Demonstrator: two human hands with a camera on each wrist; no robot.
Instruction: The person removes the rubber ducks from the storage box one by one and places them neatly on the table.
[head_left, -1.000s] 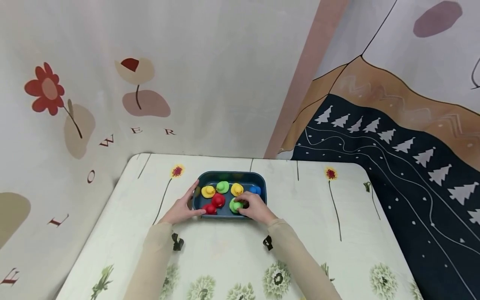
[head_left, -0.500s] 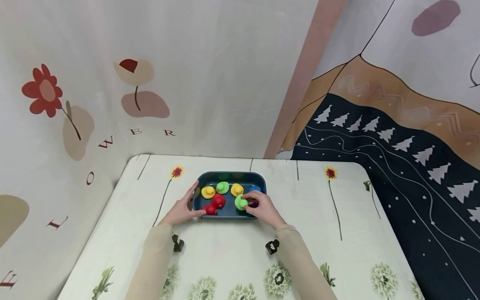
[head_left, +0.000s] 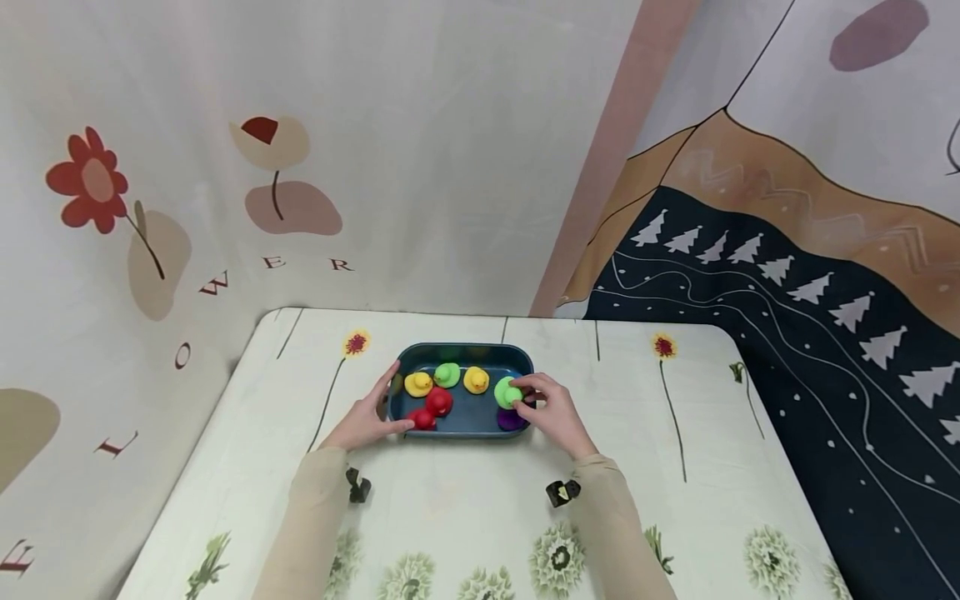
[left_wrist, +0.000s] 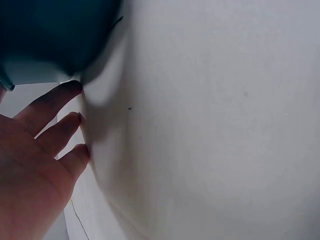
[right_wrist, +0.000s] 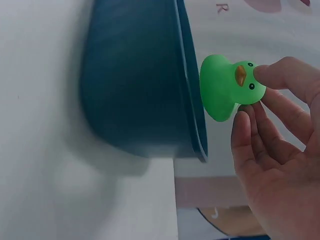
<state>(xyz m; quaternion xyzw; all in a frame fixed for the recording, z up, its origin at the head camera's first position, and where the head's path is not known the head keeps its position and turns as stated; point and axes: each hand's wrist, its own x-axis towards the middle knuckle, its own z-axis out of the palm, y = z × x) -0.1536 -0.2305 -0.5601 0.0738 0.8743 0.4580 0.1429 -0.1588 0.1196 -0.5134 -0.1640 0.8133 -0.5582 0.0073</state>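
A dark blue tray holds several small rubber ducks. My right hand pinches a green rubber duck between thumb and fingers over the tray's right end. In the right wrist view this green duck is raised above the rim, thumb on its head. A purple duck sits partly hidden below it. My left hand lies spread along the tray's left end, thumb at the near rim and index finger at the left rim. In the left wrist view, its lower fingers reach under the tray's outer side.
Inside the tray are two red ducks, a yellow duck, another green duck and a second yellow duck. The flower-print table reaches to a printed curtain behind. A small black device is on the right wrist.
My right hand has lifted the green duck and carried it rightward across the tray. The purple duck has come into view, and the blue duck is now hidden. The left hand has stayed put.
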